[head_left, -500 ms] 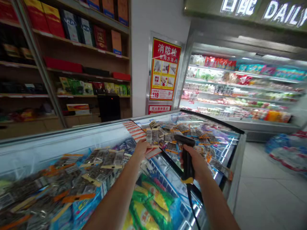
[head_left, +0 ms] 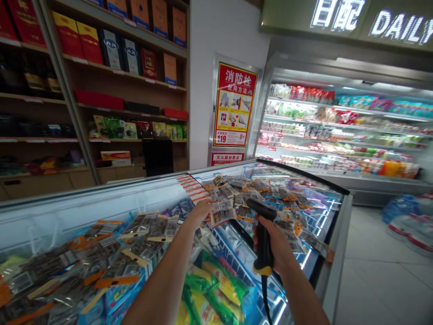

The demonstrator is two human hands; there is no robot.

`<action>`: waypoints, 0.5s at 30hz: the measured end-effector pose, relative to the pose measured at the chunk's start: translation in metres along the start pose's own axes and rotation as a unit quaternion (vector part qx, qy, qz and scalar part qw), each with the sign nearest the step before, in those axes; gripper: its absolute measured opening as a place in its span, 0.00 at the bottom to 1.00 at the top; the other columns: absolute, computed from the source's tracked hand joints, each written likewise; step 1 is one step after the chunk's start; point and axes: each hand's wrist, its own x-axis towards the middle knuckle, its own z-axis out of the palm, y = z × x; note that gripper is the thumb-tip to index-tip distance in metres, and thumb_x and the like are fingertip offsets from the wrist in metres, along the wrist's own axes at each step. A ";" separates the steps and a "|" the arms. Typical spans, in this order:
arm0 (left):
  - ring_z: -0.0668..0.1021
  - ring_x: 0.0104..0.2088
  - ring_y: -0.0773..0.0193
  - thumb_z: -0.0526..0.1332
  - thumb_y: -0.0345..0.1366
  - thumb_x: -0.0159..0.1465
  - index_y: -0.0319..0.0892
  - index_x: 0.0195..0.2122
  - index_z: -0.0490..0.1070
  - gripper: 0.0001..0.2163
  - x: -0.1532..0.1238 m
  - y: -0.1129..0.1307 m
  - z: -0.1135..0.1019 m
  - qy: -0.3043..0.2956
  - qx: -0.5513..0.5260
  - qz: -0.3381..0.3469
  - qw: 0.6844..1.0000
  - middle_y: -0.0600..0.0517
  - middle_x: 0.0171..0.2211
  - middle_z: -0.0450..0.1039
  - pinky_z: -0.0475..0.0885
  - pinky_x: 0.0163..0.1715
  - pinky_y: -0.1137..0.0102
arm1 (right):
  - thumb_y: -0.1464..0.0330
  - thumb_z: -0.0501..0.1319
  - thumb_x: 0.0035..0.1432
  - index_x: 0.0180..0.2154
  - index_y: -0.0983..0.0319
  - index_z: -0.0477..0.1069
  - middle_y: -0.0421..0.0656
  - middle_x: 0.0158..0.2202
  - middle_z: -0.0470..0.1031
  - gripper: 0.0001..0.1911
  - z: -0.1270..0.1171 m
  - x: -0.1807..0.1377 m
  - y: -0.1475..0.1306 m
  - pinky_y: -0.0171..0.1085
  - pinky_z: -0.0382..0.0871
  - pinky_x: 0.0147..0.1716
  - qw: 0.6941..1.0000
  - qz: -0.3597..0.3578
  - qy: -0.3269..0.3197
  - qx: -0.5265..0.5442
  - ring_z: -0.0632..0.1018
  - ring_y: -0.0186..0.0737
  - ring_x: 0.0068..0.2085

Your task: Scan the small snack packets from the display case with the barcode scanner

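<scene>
My left hand point(head_left: 202, 212) reaches over the chest freezer, its fingers closed on the edge of a small clear packet point(head_left: 223, 214) with dark contents. My right hand point(head_left: 278, 246) is wrapped around the grip of a black and yellow barcode scanner point(head_left: 264, 232). The scanner's head lies just right of the packet, and its cable hangs down. Beyond both hands, similar packets point(head_left: 260, 185) are spread over the freezer's far part. More packets with orange or cream strips point(head_left: 101, 253) lie in a heap to the left.
Green and yellow bags point(head_left: 216, 280) lie inside the freezer point(head_left: 338, 257) under my arms. A row of red-and-white labels point(head_left: 192, 187) runs along its back edge. Behind stand wooden shelves point(head_left: 118, 76) and a refrigerated display point(head_left: 338, 117). Wrapped bottles point(head_left: 401, 210) sit on the floor at right.
The packet in my left hand now shows raised and tilted above the others. The scanner stays close by in my right hand. The view has shifted slightly.
</scene>
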 end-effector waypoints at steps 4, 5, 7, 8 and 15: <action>0.72 0.24 0.66 0.61 0.30 0.44 0.41 0.32 0.68 0.12 0.004 0.005 -0.010 0.075 -0.023 -0.029 0.996 0.56 0.20 0.69 0.65 0.24 0.72 | 0.60 0.64 0.43 0.31 0.63 0.67 0.36 0.17 0.69 0.15 -0.002 0.004 0.004 0.30 0.62 0.10 1.000 0.003 0.007 -0.010 0.68 0.31 0.14; 0.73 0.24 0.66 0.62 0.33 0.45 0.41 0.31 0.68 0.11 0.007 0.004 -0.010 0.093 -0.050 -0.026 0.994 0.55 0.22 0.70 0.66 0.25 0.72 | 0.60 0.64 0.43 0.31 0.63 0.67 0.36 0.17 0.69 0.15 -0.002 0.005 0.005 0.30 0.62 0.10 1.000 0.002 0.006 -0.011 0.68 0.31 0.14; 0.74 0.27 0.66 0.63 0.38 0.46 0.41 0.33 0.67 0.13 0.012 -0.001 -0.007 0.092 -0.115 -0.004 0.989 0.53 0.26 0.72 0.68 0.28 0.71 | 0.60 0.64 0.43 0.31 0.63 0.66 0.36 0.18 0.69 0.16 -0.002 0.005 0.006 0.30 0.62 0.10 1.000 -0.001 0.008 -0.009 0.68 0.31 0.15; 0.74 0.29 0.66 0.63 0.38 0.46 0.41 0.35 0.67 0.15 0.014 -0.004 -0.004 0.085 -0.138 0.011 0.987 0.52 0.29 0.72 0.68 0.30 0.71 | 0.60 0.64 0.43 0.31 0.63 0.66 0.36 0.18 0.69 0.16 -0.002 0.005 0.006 0.30 0.63 0.10 1.000 -0.001 0.008 -0.009 0.68 0.31 0.15; 0.67 0.51 0.52 0.61 0.31 0.49 0.41 0.50 0.61 0.25 0.008 -0.020 0.004 0.217 0.306 0.147 0.915 0.42 0.51 0.64 0.62 0.48 0.60 | 0.60 0.63 0.44 0.30 0.62 0.64 0.35 0.17 0.69 0.15 -0.002 0.008 0.012 0.30 0.62 0.09 1.000 -0.004 0.017 -0.027 0.68 0.31 0.14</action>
